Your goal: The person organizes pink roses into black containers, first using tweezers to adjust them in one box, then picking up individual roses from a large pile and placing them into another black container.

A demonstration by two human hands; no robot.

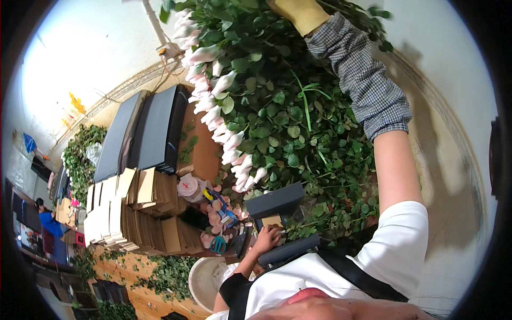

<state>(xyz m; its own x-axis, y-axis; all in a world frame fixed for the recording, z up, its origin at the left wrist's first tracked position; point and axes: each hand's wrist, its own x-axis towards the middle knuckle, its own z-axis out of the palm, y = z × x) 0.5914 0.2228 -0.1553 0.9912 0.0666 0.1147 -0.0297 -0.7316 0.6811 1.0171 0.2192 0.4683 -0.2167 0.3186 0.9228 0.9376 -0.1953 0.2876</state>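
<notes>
My left hand [266, 239] is bare and lies with its fingers a little apart against a small tan cardboard piece [272, 220]. Dark grey padded blocks [274, 199] flank that piece on the bench. My right hand, in a yellow glove [305, 16] with a checked sleeve above it, reaches to the far top edge over a big heap of leafy rose stems [282, 117]. Its fingers are cut off by the frame and leaves. Pale pink rose heads in white net sleeves [224, 82] line the heap's left side. A green tie [305, 101] lies across the leaves.
Stacks of folded cardboard [154, 229] and dark grey boards [157, 128] stand left of the heap. Teal scissors [217, 245], a blue tool [226, 213] and loose petals lie near my left hand. Beside me is a white bucket [202, 282]. A person in blue [50, 224] is far left.
</notes>
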